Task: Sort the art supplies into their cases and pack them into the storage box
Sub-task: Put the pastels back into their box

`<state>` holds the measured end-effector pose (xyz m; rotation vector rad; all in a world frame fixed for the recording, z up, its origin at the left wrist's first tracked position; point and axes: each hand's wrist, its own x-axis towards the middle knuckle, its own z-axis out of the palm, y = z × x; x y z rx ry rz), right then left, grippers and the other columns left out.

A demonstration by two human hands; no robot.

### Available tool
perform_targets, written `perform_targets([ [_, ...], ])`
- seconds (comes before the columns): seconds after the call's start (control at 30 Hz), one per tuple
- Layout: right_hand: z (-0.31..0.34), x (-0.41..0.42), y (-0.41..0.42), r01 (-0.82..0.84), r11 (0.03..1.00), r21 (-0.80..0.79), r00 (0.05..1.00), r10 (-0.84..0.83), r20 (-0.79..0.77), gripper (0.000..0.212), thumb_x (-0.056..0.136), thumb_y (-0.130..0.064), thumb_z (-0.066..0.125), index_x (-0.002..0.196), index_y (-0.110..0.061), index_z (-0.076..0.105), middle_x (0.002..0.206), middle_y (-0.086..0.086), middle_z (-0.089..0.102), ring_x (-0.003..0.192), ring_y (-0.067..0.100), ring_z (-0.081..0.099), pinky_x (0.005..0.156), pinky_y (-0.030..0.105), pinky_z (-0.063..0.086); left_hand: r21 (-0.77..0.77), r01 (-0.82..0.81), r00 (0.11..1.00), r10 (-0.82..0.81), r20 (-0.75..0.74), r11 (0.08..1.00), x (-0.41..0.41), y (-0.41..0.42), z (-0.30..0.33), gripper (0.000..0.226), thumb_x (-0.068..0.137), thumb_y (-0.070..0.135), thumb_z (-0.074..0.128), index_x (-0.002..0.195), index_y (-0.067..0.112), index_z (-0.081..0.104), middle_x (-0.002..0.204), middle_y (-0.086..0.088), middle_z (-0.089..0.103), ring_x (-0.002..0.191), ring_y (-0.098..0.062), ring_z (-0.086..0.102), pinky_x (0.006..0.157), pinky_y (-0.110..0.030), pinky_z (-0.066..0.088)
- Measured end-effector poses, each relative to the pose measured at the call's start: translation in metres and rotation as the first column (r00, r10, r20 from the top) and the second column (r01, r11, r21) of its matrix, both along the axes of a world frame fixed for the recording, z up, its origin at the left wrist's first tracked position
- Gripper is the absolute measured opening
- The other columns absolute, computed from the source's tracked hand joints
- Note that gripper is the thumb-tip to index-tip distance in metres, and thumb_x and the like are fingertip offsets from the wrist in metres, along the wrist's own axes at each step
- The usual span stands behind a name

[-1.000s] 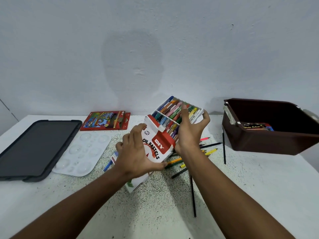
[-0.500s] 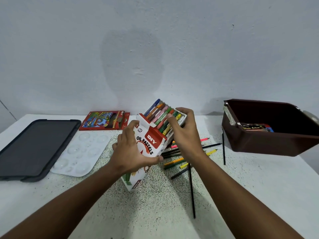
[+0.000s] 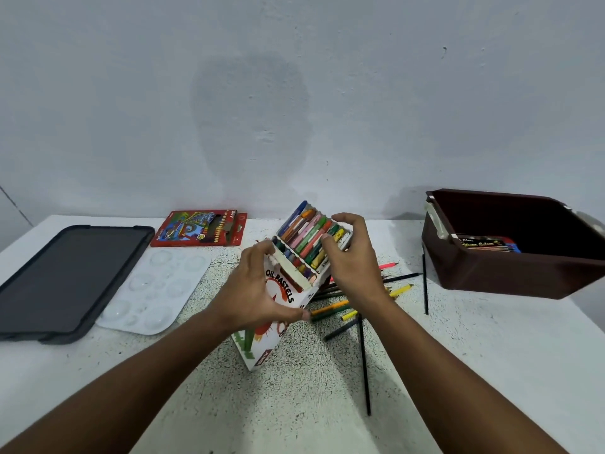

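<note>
- The step in hand looks like sliding the tray of oil pastels (image 3: 309, 239) into its printed sleeve (image 3: 278, 309), held tilted above the speckled table (image 3: 294, 404).
- The left hand (image 3: 253, 291) grips the sleeve, thumb curled across its front.
- The right hand (image 3: 352, 257) wraps the tray's upper end, fingers curled over its far edge.
- About half the tray stands out of the sleeve's mouth.
- Next, I judge, push the tray straight down the sleeve, keeping it level so no pastel spills.
- Loose coloured pencils (image 3: 340, 306) lie just behind; the brown storage box (image 3: 491, 273) waits well right.
</note>
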<state>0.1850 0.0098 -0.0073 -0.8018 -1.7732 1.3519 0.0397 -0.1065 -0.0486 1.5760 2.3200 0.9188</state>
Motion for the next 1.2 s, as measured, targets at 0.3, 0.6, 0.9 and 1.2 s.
perform_targets([
  [0.3,-0.004,0.001,-0.003,-0.162,0.984,-0.070,0.974,0.171,0.148,0.013,0.088,-0.023,0.065,0.094,-0.027,0.054,0.087,0.010,0.071,0.073,0.028,0.071,0.063,0.048,0.057,0.074,0.012,0.997,-0.017,0.077,0.997,0.000,0.002,-0.006,0.113,0.038,0.073,0.082,0.122,0.043,0.014,0.116,0.000,0.055,0.095,-0.016,0.062,0.083,-0.040,0.055],
  [0.6,0.007,0.002,-0.007,-0.313,0.950,-0.006,0.908,0.301,0.293,0.021,0.094,-0.036,0.054,0.093,-0.020,0.069,0.085,-0.001,0.071,0.079,0.016,0.068,0.077,0.041,0.053,0.232,0.019,0.989,-0.052,0.139,0.973,0.004,-0.007,-0.009,0.119,0.041,0.066,0.086,0.131,0.034,0.016,0.109,0.011,0.058,0.089,-0.006,0.067,0.080,-0.038,0.057],
  [0.9,0.025,-0.006,-0.015,-0.282,0.953,0.112,0.926,0.239,0.291,0.027,0.096,-0.036,0.052,0.097,-0.018,0.072,0.086,-0.002,0.074,0.076,0.013,0.071,0.073,0.030,0.057,0.263,-0.093,0.974,0.033,0.223,0.960,-0.002,-0.014,-0.010,0.123,0.033,0.069,0.088,0.130,0.038,0.019,0.114,-0.003,0.059,0.101,-0.020,0.064,0.086,-0.045,0.054],
  [1.2,0.037,-0.003,-0.025,-0.336,0.923,0.190,0.894,0.249,0.371,0.038,0.097,-0.042,0.048,0.081,-0.015,0.069,0.068,-0.003,0.069,0.056,0.005,0.062,0.052,0.024,0.045,0.335,-0.067,0.983,0.005,0.181,0.940,-0.006,-0.011,-0.004,0.125,0.034,0.059,0.091,0.133,0.035,0.019,0.117,-0.004,0.057,0.103,-0.025,0.063,0.086,-0.048,0.054],
])
